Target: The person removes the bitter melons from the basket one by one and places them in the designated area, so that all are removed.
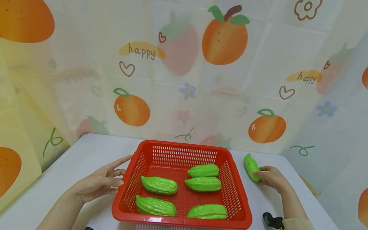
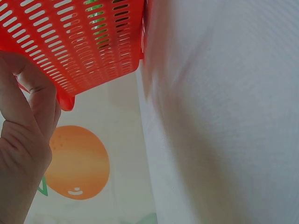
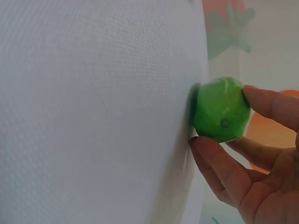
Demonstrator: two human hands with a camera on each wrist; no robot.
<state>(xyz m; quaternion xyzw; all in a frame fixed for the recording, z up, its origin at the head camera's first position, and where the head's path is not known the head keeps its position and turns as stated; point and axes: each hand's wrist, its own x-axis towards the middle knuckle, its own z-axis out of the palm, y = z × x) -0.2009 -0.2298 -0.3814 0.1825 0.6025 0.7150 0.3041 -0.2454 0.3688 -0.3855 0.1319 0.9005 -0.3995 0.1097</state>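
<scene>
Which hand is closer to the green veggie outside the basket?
Right: the right hand pinches the green veggie. The left hand is farther away, at the left side of the red basket.

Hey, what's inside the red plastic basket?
Five green bitter melons lie inside the red plastic basket. The near rim hides the lower edge of the front-right melon; what's beneath the melons is covered.
</scene>
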